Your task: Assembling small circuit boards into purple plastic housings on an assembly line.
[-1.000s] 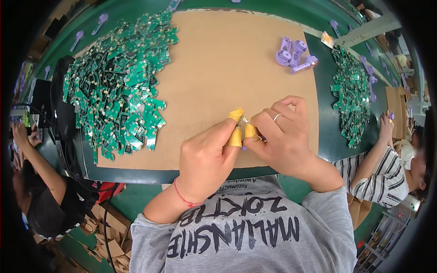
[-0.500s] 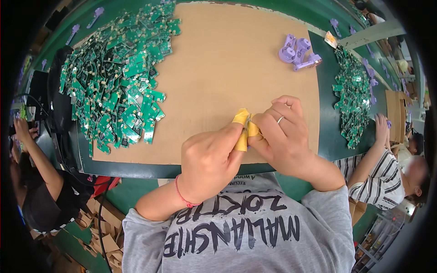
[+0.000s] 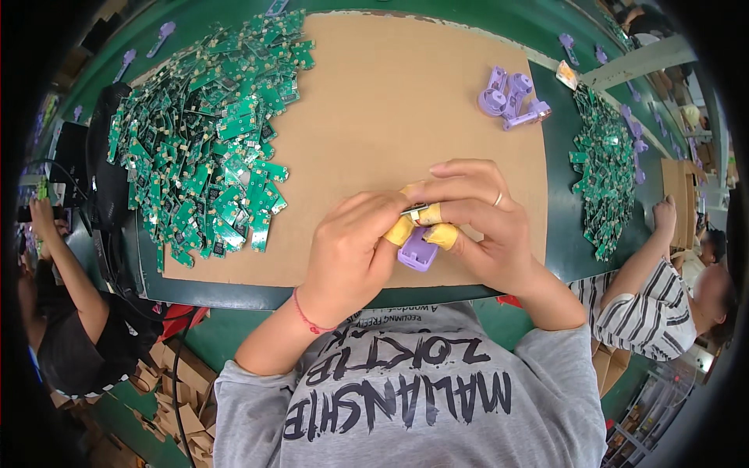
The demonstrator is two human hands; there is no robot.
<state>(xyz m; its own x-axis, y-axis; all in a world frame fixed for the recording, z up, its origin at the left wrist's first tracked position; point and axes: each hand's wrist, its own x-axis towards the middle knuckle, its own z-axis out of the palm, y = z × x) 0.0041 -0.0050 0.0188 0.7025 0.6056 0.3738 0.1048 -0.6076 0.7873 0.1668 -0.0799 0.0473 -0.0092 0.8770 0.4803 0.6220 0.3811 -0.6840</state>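
Note:
Near the front of the cardboard sheet my two hands meet around a purple plastic housing [image 3: 419,257], its hollow handle end showing below the fingers. My left hand [image 3: 355,242] is closed on its left side, and my right hand [image 3: 480,214] grips it from the right. Yellow coverings wrap the thumbs and some fingertips. Between the fingertips, at the upper part of the housing, shows a small dark and silvery piece [image 3: 416,209]; its kind is hard to make out. The fingers hide the rest of the housing.
A large heap of green circuit boards [image 3: 211,148] covers the left of the cardboard sheet [image 3: 390,93]. Several purple housings [image 3: 513,97] lie at its far right. Another board heap [image 3: 605,171] sits beyond the right edge. Co-workers' arms show at both sides.
My hands have turned and the fingers have shifted, so the purple housing and the small dark piece now show between them. The co-worker's hand at right has moved.

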